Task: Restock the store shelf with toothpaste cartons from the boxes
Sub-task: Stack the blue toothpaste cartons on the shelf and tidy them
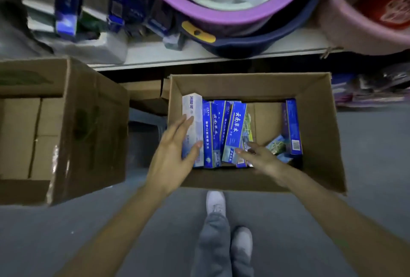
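Logged pick step, mid-frame box [315, 99]: left hand [175, 152] flat on white carton [192, 110], right hand [260, 156] open, empty. Next probably needed a pinch-lift.

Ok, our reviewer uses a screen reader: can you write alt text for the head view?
Reaching into a cardboard box of blue toothpaste cartons on the floor, the left hand touches a white carton at its left end and the right hand a leaning blue carton.

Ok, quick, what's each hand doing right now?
Left hand: open, fingers resting on the white carton.
Right hand: open, fingertips at the blue cartons.
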`<state>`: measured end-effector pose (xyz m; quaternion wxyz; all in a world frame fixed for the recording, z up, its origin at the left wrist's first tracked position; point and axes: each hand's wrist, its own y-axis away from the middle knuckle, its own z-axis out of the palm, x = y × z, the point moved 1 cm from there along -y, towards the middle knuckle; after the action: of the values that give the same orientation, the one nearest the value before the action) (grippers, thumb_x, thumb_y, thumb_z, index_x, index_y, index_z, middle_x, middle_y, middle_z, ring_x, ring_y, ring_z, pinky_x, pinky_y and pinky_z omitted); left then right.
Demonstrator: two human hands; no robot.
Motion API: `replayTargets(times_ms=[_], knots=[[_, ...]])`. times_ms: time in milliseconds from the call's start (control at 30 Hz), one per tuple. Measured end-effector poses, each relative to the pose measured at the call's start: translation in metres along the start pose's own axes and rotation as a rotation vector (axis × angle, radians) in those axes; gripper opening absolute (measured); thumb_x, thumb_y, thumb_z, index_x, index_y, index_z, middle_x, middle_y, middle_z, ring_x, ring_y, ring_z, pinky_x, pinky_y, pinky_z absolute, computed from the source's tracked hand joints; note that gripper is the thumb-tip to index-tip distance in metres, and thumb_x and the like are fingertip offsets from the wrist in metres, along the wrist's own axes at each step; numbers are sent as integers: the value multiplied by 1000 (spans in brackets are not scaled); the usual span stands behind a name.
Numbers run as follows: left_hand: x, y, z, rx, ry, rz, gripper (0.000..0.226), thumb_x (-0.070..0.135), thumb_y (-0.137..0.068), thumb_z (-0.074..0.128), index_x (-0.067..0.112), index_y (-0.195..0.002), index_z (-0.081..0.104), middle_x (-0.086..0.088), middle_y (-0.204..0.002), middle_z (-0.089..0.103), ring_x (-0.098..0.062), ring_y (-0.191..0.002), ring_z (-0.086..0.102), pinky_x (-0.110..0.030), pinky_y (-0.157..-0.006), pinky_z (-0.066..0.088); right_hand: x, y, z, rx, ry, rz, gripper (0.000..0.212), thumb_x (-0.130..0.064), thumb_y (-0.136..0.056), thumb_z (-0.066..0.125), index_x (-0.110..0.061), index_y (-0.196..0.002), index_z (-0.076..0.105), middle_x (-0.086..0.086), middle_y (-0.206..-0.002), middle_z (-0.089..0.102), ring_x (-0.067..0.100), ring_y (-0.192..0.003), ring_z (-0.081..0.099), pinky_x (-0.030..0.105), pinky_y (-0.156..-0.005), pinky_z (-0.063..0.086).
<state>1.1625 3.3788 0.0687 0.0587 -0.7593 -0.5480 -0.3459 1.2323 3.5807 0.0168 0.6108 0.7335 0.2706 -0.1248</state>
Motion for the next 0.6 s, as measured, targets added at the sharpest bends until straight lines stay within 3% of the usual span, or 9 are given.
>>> replayTargets(times_ms=[133,233,333,467,600], knots=[[-12,-33,58,-50,224,-123,56,34,-94,55,20,-146,37,2,-148,40,-11,-137,37,-39,-112,35,13,-52,1,30,-278,125,55,-35,-96,52,-13,-144,36,-3,-116,44,12,-103,46,38,-97,45],[-22,-51,83,-53,342,-216,54,38,-96,52,25,-146,37,7,-147,40,-9,-136,37,-43,-109,40,25,-89,2,73,-366,134,57,-33,-96,53,-9,-143,34,1,-126,49,12,-94,52,33,-90,47],[-27,-65,98,-59,331,-211,47,33,-97,53,25,-142,43,10,-141,44,-4,-131,40,-35,-109,40,31,-118,5,113,-477,123,53,-27,-95,55,-5,-140,37,6,-116,54,6,-75,57,21,-64,51],[-33,-65,109,-110,249,-266,35,30,-96,54,23,-130,56,5,-123,58,-15,-109,59,-13,-86,45,45,-145,10,141,-578,143,44,-27,-94,58,-7,-131,48,11,-117,62,20,-88,59,30,-71,50],[-31,-59,113,-83,327,-366,30,29,-95,54,24,-124,59,11,-116,55,-13,-102,61,-35,-84,54,45,-158,5,115,-685,165,25,-25,-91,63,-11,-109,56,11,-110,65,21,-87,60,29,-72,49]])
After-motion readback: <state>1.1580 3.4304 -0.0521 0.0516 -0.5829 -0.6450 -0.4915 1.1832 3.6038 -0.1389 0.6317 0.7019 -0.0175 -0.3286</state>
